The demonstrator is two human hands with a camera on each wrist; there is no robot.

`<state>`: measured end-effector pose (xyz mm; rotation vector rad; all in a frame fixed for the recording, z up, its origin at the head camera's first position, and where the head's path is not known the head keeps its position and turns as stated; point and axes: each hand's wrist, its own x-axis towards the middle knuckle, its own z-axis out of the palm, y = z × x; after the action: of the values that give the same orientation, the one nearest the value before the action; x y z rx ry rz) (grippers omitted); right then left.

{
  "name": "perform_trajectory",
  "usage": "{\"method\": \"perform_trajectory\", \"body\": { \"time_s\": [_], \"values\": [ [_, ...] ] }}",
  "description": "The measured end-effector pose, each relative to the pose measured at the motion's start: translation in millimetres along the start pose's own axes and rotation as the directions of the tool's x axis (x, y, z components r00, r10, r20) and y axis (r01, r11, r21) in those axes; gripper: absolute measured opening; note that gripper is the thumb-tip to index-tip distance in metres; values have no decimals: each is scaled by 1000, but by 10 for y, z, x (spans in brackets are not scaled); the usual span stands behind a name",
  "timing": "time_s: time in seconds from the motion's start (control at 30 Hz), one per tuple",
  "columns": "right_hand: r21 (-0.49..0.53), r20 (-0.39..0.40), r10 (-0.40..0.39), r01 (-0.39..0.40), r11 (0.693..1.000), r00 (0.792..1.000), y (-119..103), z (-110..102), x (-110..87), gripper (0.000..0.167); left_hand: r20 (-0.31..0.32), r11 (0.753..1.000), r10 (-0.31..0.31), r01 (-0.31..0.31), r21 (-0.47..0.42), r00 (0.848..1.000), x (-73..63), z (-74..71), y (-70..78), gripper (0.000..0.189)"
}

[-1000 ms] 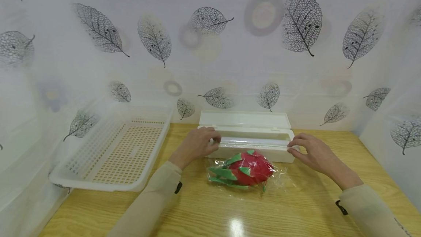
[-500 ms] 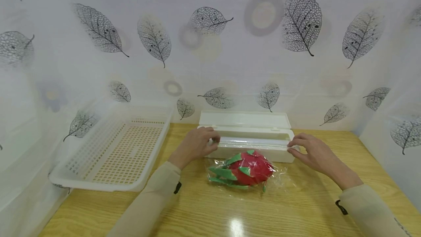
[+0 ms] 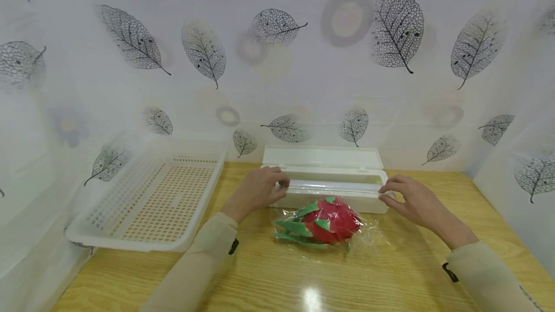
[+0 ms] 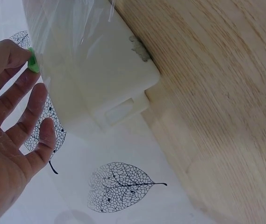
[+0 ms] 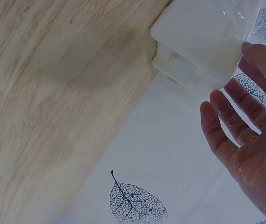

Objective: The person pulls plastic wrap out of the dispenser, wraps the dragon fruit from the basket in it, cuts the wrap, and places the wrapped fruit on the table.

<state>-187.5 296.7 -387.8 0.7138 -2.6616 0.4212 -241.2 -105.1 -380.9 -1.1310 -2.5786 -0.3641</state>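
Note:
A white cling film box (image 3: 338, 202) stands with its lid (image 3: 321, 158) tipped back and a film roll (image 3: 331, 186) inside. My left hand (image 3: 260, 187) is at the box's left end; the left wrist view shows its thumb and forefinger pinching a small green tab (image 4: 33, 60) at the top edge. My right hand (image 3: 409, 201) grips the right end of that edge with thumb and fingertips, its other fingers spread in the right wrist view. Clear film (image 4: 76, 23) hangs over the box front. Before it lies a red dragon fruit (image 3: 338, 220) with green scales, wrapped in film.
A white perforated plastic basket (image 3: 186, 240) sits to the left on the wooden table (image 3: 269, 278). Behind the box and on both sides hangs a white curtain (image 3: 303, 85) printed with leaves.

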Motion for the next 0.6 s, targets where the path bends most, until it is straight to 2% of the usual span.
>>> {"method": "perform_trajectory", "body": {
  "time_s": [0.6],
  "values": [
    [5,-6,-9,9,1000,1000,11,1,3,9,-22,1000,6,-6,-7,1000,-11,3,-39,8]
  ]
}}
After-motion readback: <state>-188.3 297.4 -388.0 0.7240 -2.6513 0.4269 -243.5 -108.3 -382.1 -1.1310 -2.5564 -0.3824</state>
